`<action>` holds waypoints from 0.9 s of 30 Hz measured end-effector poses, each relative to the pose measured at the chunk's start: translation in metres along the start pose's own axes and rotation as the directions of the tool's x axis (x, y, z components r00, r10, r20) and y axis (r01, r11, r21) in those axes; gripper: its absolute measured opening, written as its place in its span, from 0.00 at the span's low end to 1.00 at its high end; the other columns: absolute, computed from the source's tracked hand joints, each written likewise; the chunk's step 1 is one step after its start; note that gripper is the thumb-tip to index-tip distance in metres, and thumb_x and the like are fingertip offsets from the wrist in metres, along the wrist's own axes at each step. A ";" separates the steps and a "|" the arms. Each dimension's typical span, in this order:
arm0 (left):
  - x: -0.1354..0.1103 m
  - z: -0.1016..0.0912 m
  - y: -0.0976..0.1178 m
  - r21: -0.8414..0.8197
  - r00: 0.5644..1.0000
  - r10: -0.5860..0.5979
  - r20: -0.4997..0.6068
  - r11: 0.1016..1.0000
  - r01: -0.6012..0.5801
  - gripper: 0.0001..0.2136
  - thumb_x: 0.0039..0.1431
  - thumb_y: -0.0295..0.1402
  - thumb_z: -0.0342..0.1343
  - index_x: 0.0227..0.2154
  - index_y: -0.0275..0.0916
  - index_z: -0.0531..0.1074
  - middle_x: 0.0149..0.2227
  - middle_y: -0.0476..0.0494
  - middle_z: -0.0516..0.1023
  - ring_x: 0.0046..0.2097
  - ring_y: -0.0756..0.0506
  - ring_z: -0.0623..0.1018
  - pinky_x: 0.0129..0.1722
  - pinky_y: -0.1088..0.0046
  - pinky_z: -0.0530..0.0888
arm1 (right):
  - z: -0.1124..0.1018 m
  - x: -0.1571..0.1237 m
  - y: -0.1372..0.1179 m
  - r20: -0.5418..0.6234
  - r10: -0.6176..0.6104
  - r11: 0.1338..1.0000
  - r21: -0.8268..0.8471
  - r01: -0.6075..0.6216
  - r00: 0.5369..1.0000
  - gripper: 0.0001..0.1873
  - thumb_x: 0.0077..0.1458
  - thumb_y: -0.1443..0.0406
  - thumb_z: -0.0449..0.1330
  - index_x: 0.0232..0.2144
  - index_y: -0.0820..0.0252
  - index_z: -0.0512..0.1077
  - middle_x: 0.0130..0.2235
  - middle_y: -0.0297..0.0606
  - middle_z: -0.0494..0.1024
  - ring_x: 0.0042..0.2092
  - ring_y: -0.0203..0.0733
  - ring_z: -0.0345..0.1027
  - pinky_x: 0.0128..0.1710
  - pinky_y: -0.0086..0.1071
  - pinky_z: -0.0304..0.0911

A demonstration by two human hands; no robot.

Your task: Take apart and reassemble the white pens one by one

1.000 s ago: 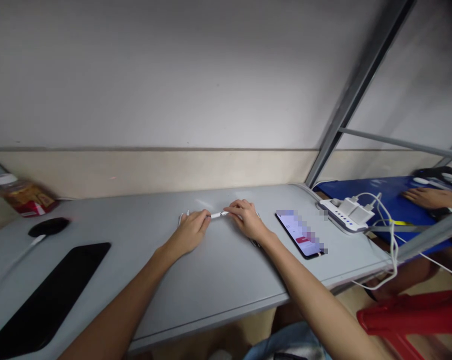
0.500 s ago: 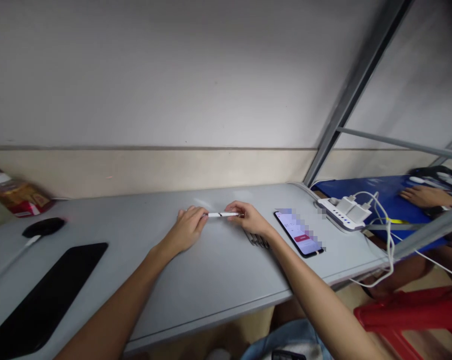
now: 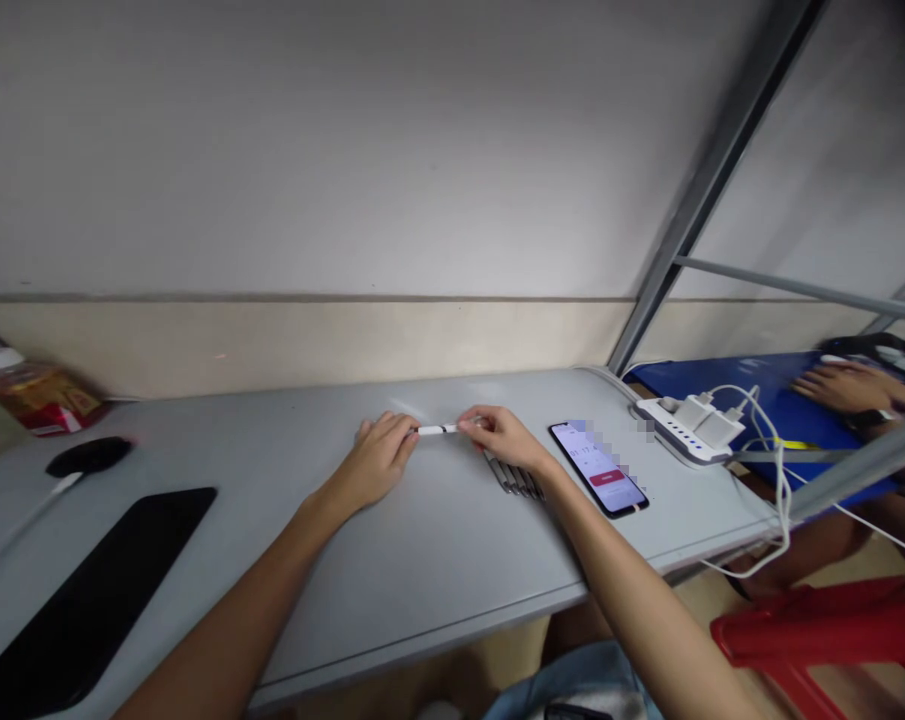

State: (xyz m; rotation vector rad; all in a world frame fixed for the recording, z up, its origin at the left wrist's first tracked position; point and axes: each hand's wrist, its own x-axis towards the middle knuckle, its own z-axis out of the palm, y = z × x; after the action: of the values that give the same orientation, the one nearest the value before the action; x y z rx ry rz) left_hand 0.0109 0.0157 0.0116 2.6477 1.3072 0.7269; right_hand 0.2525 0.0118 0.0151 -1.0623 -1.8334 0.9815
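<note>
A slim white pen [image 3: 438, 429] with a dark band lies level between my hands, just over the grey desk. The fingers of my left hand [image 3: 383, 452] are closed around its left end, with the palm down near the desktop. At the other end, my right hand [image 3: 501, 437] pinches the pen between thumb and fingers, covering that tip. Below my right wrist, several dark-and-clear pens [image 3: 513, 478] lie side by side on the desk, partly hidden by the hand and forearm.
Right of my arm lies a lit phone [image 3: 600, 470], then a white power strip [image 3: 684, 430] with plugs and cables. Left are a black mat [image 3: 99, 600], a black round device [image 3: 88, 457] and a jar [image 3: 39, 395]. A co-worker's hands [image 3: 842, 388] rest on a blue desktop.
My right hand has shifted slightly right and its grip covers more of the pen's tip. More of the pens below it show. The co-worker's hand has moved a little left.
</note>
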 end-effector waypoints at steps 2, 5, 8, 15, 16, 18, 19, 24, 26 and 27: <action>0.000 -0.001 0.001 -0.004 1.000 0.000 0.010 1.000 0.000 0.12 0.68 0.36 0.38 0.39 0.41 0.66 0.40 0.46 0.74 0.44 0.44 0.70 0.44 0.64 0.60 | 0.000 0.000 0.000 -0.007 -0.029 0.999 0.018 0.029 1.000 0.18 0.52 0.52 0.62 0.39 0.59 0.71 0.23 0.28 0.64 0.24 0.32 0.55 0.24 0.26 0.51; 0.000 -0.002 0.004 -0.023 1.000 0.009 0.022 1.000 -0.008 0.13 0.68 0.37 0.38 0.39 0.41 0.67 0.39 0.46 0.74 0.44 0.44 0.69 0.44 0.64 0.60 | 0.001 -0.001 0.001 0.025 0.053 0.999 -0.010 -0.053 0.998 0.24 0.60 0.48 0.50 0.27 0.62 0.70 0.19 0.29 0.61 0.21 0.32 0.52 0.22 0.27 0.50; -0.001 -0.003 0.007 -0.033 1.000 0.010 0.026 0.999 -0.009 0.13 0.68 0.38 0.38 0.39 0.42 0.67 0.39 0.46 0.74 0.44 0.44 0.69 0.44 0.65 0.61 | 0.001 -0.001 0.000 -0.015 0.040 0.999 -0.016 -0.040 0.999 0.25 0.59 0.47 0.50 0.28 0.62 0.71 0.20 0.29 0.61 0.22 0.32 0.53 0.23 0.27 0.51; -0.002 0.000 0.005 -0.003 0.999 0.015 0.035 1.000 -0.015 0.14 0.69 0.38 0.36 0.40 0.42 0.67 0.41 0.46 0.73 0.45 0.44 0.69 0.45 0.64 0.60 | 0.000 -0.002 -0.002 0.034 0.038 0.998 -0.054 -0.036 0.999 0.25 0.62 0.50 0.47 0.31 0.63 0.72 0.19 0.30 0.64 0.22 0.32 0.55 0.25 0.27 0.53; -0.002 0.000 0.004 -0.003 0.999 0.017 0.033 1.000 -0.017 0.14 0.69 0.38 0.36 0.41 0.42 0.67 0.41 0.46 0.73 0.45 0.44 0.69 0.45 0.64 0.60 | 0.000 -0.002 -0.002 0.019 0.023 0.999 -0.041 -0.023 1.000 0.23 0.61 0.50 0.49 0.35 0.62 0.73 0.21 0.30 0.65 0.23 0.33 0.56 0.25 0.27 0.54; -0.002 0.001 0.003 -0.004 0.999 0.013 0.041 1.000 -0.013 0.14 0.69 0.37 0.36 0.41 0.42 0.66 0.41 0.46 0.73 0.45 0.44 0.69 0.45 0.64 0.60 | 0.000 -0.002 -0.002 0.009 -0.037 0.999 -0.016 0.038 0.999 0.20 0.55 0.52 0.60 0.44 0.60 0.71 0.26 0.29 0.68 0.26 0.33 0.59 0.27 0.26 0.55; -0.001 0.001 0.003 -0.004 0.999 0.011 0.046 1.000 -0.011 0.14 0.69 0.37 0.35 0.40 0.42 0.66 0.41 0.46 0.73 0.44 0.44 0.69 0.45 0.64 0.61 | 0.000 -0.002 -0.002 0.025 -0.052 0.999 -0.016 0.052 0.998 0.21 0.52 0.53 0.62 0.44 0.59 0.71 0.26 0.29 0.68 0.26 0.32 0.59 0.27 0.26 0.55; -0.001 -0.001 0.003 -0.008 0.999 0.014 0.047 1.000 -0.013 0.14 0.69 0.38 0.36 0.40 0.42 0.66 0.40 0.46 0.73 0.44 0.44 0.68 0.45 0.64 0.61 | 0.001 -0.003 -0.001 0.061 0.043 0.997 -0.073 -0.039 0.997 0.25 0.63 0.51 0.46 0.33 0.62 0.73 0.19 0.30 0.64 0.22 0.33 0.56 0.25 0.28 0.54; -0.001 -0.001 0.002 -0.013 0.999 0.012 0.046 1.000 -0.012 0.14 0.69 0.38 0.36 0.39 0.42 0.66 0.40 0.46 0.73 0.44 0.44 0.68 0.44 0.64 0.61 | 0.001 -0.003 -0.002 0.023 -0.020 0.998 -0.059 0.021 1.000 0.19 0.59 0.52 0.54 0.42 0.60 0.72 0.24 0.30 0.67 0.25 0.33 0.59 0.27 0.28 0.55; -0.001 -0.001 0.001 -0.015 0.999 0.012 0.043 1.000 -0.011 0.14 0.69 0.37 0.35 0.38 0.42 0.66 0.39 0.46 0.73 0.44 0.44 0.68 0.44 0.64 0.61 | 0.001 -0.003 -0.002 0.006 -0.066 0.996 -0.059 0.066 0.998 0.20 0.56 0.53 0.59 0.46 0.58 0.70 0.28 0.30 0.69 0.27 0.33 0.60 0.28 0.27 0.56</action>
State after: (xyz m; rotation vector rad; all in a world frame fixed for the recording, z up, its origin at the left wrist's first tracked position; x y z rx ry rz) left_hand 0.0106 0.0144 0.0129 2.6463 1.2724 0.6743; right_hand 0.2517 0.0084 0.0163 -1.0293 -1.8992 0.8956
